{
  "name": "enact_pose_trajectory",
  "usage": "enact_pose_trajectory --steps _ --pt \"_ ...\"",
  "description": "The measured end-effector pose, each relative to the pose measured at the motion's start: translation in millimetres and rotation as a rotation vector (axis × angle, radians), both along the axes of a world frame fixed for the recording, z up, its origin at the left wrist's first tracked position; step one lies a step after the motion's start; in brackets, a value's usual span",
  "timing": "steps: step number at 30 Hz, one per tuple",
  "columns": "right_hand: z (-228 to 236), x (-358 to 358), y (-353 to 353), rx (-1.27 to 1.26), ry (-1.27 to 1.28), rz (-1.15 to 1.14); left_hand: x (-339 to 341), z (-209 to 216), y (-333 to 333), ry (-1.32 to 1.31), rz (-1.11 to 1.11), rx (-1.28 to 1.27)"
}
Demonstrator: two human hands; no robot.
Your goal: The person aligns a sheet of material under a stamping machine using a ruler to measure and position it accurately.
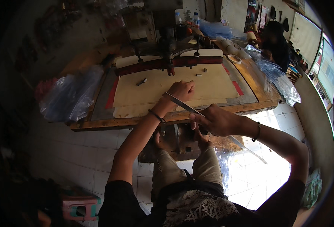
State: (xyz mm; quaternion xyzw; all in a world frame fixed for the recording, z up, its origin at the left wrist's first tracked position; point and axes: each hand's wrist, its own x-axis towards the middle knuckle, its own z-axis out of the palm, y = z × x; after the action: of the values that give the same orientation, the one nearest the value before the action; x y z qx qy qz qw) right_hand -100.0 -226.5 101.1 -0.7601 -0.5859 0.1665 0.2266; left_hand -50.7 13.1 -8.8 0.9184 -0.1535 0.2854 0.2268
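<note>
My right hand [219, 120] is closed round a long, thin, pale flat strip [250, 150], whose material I cannot make out. One end of it crosses over my left wrist; the other slants down to the right past the table edge. My left hand [182, 90] is curled closed just above the tan paper sheet [136, 96] on the worktable. Whatever its fingers hold, if anything, is hidden. Beyond it stands a press-like machine with a dark red crossbar [140, 67]. Small dark metal pieces lie on the paper, including one [141, 81] left of my left hand.
Clear plastic sheets hang over the table's left end [76, 89] and right end [274, 73]. A tape roll [234, 59] lies at the back right, near another person [276, 43]. Below the table is a wooden footboard [227, 143]. A red and green stool [80, 206] stands lower left.
</note>
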Motion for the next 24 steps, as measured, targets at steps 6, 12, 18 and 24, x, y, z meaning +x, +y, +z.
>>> enact_pose_trajectory --steps 6,12,18,24 --pt "-14.0 -14.7 25.8 -0.058 0.62 -0.044 -56.8 20.0 14.6 0.126 -0.129 -0.513" --pt "-31.7 1.5 57.4 -0.091 0.827 -0.125 -109.1 57.6 40.0 0.329 -0.462 -1.156" --pt "-47.0 -1.2 61.3 -0.015 0.939 -0.226 -90.0 73.0 79.1 0.387 -0.223 -0.412" --pt "-93.7 -49.7 -13.2 0.108 0.673 -0.434 -52.6 68.7 101.5 0.678 -0.322 -0.071"
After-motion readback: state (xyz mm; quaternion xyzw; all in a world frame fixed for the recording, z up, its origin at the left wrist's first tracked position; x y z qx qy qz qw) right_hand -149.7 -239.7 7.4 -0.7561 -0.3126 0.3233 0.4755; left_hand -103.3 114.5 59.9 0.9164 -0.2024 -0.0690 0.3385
